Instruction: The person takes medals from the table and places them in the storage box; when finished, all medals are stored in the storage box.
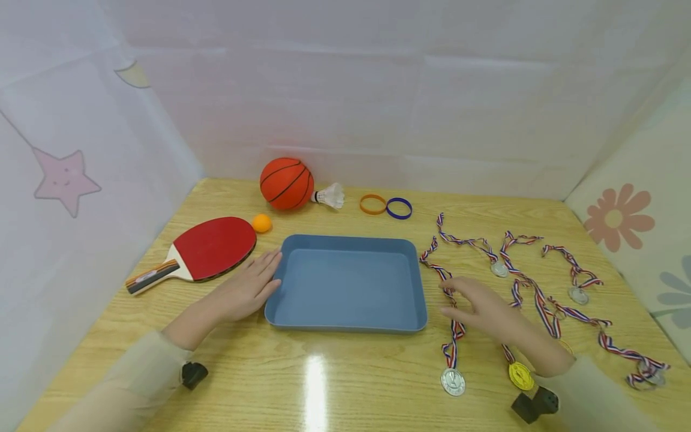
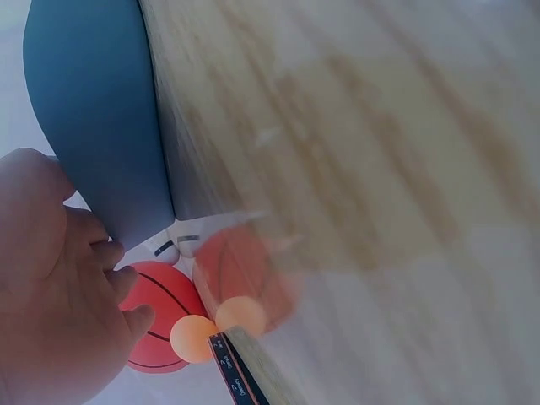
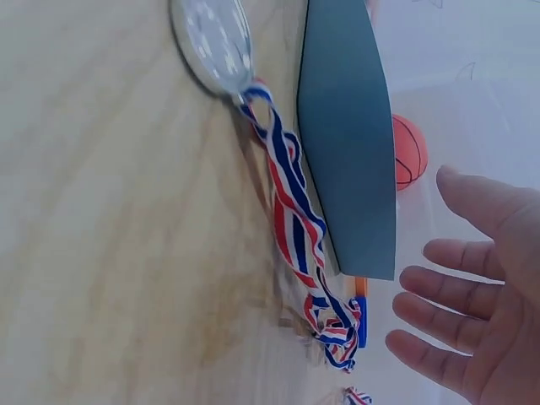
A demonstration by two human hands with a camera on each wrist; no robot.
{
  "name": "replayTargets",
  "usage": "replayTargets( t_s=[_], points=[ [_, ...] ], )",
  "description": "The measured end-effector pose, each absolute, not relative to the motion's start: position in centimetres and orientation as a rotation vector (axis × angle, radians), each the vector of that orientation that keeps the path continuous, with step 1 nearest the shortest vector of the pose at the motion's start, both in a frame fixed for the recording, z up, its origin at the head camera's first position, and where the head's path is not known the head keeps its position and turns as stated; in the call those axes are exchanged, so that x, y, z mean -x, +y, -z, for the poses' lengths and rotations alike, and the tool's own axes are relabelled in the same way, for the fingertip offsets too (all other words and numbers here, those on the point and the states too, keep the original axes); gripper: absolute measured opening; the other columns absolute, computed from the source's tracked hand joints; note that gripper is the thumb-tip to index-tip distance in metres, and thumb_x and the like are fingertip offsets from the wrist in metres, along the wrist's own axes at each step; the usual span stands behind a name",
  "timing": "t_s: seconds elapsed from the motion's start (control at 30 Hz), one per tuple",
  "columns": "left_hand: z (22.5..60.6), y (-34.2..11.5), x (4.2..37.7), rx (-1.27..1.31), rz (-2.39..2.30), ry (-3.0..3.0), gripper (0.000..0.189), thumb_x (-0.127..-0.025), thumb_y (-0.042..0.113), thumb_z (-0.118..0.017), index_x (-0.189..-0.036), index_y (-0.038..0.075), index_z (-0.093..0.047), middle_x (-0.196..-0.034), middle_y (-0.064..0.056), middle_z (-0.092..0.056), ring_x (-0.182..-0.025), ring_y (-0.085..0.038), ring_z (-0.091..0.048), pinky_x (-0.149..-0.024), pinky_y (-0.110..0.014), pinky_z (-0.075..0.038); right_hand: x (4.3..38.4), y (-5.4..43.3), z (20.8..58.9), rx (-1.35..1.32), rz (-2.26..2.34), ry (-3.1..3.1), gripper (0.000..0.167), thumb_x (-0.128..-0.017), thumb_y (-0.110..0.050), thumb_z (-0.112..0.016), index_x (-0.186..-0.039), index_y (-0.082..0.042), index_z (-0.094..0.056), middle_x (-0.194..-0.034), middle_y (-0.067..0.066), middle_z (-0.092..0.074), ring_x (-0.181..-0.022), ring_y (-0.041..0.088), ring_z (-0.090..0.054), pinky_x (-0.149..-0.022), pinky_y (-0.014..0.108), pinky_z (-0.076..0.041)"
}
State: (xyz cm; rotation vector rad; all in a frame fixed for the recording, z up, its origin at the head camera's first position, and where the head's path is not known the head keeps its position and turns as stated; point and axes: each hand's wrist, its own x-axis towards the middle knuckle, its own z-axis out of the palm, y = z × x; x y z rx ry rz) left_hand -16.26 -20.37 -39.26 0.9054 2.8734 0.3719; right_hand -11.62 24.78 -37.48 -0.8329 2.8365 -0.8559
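Note:
A shallow blue-grey tray [image 1: 351,330] sits in the middle of the table. My left hand [image 1: 249,288] lies along its left side, fingers straight and fingertips at the rim; the left wrist view shows those fingers against the tray's outer wall [image 2: 97,110]. To the right of the tray, my right hand [image 1: 488,309] is spread with nothing in it. It overlaps the striped ribbon of a silver medal [image 1: 453,381] in the head view. From the right wrist, the fingers [image 3: 460,291] look relaxed and apart from the tray wall [image 3: 350,143].
Left of the tray lie a red table tennis paddle [image 1: 213,249] and an orange ball [image 1: 262,223]. Behind it are a small basketball [image 1: 287,183], a shuttlecock [image 1: 330,196], an orange wristband [image 1: 372,204] and a blue wristband [image 1: 399,209]. Several more medals, one gold [image 1: 520,376], spread across the right.

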Motion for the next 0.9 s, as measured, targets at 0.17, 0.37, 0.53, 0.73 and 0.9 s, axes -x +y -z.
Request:
replayTargets(
  t_s=[0.17, 0.37, 0.53, 0.73, 0.9],
  points=[
    [39.3, -20.4, 16.3, -0.914, -0.368, 2.874, 0.059, -0.099, 0.025, -0.04, -0.144, -0.006, -0.017, -0.15, -0.018, -0.013, -0.136, -0.036, -0.012, -0.106, -0.053, -0.015, 10.1, 25.2, 38.0, 0.827, 0.894, 2.751, 0.012, -0.085, -0.026, -0.067, -0.084, -0.018, -0.058, -0.073, -0.01, -0.053, -0.064, 0.006, -0.05, -0.055, 0.025, -0.045],
    [39.4, -20.5, 16.4, -0.912, -0.361, 2.876, 0.059, -0.099, 0.026, -0.04, -0.144, -0.006, -0.018, -0.15, -0.018, -0.013, -0.136, -0.036, -0.011, -0.107, -0.052, -0.014, 8.4, 25.4, 39.1, 0.845, 0.783, 2.573, 0.027, -0.078, -0.044, -0.068, -0.068, -0.025, -0.053, -0.057, -0.018, -0.045, -0.048, -0.003, -0.037, -0.043, 0.018, -0.035],
    [39.4, -20.5, 16.4, -0.908, -0.364, 2.872, 0.059, -0.099, 0.027, -0.039, -0.144, -0.006, -0.017, -0.151, -0.018, -0.013, -0.136, -0.036, -0.011, -0.107, -0.052, -0.014, 7.6, 24.9, 39.7, 0.853, 0.651, 2.597, 0.041, -0.071, -0.054, -0.069, -0.059, -0.024, -0.044, -0.052, -0.018, -0.036, -0.045, -0.003, -0.029, -0.042, 0.017, -0.027],
    [39.4, -20.5, 16.4, -0.908, -0.365, 2.868, 0.06, -0.099, 0.026, -0.04, -0.144, -0.005, -0.016, -0.151, -0.017, -0.012, -0.136, -0.036, -0.011, -0.107, -0.051, -0.014, 7.4, 24.6, 39.8, 0.803, 0.515, 2.687, 0.041, -0.067, -0.054, -0.072, -0.058, -0.025, -0.044, -0.052, -0.018, -0.037, -0.045, -0.002, -0.031, -0.042, 0.018, -0.027],
    [39.4, -20.5, 16.3, -0.905, -0.365, 2.867, 0.06, -0.099, 0.026, -0.04, -0.144, -0.005, -0.016, -0.151, -0.017, -0.011, -0.136, -0.036, -0.011, -0.107, -0.051, -0.014, 7.4, 24.7, 39.4, 0.75, 0.581, 2.647, 0.034, -0.071, -0.044, -0.074, -0.065, -0.023, -0.048, -0.055, -0.016, -0.041, -0.048, 0.0, -0.036, -0.043, 0.02, -0.031]
  ],
)
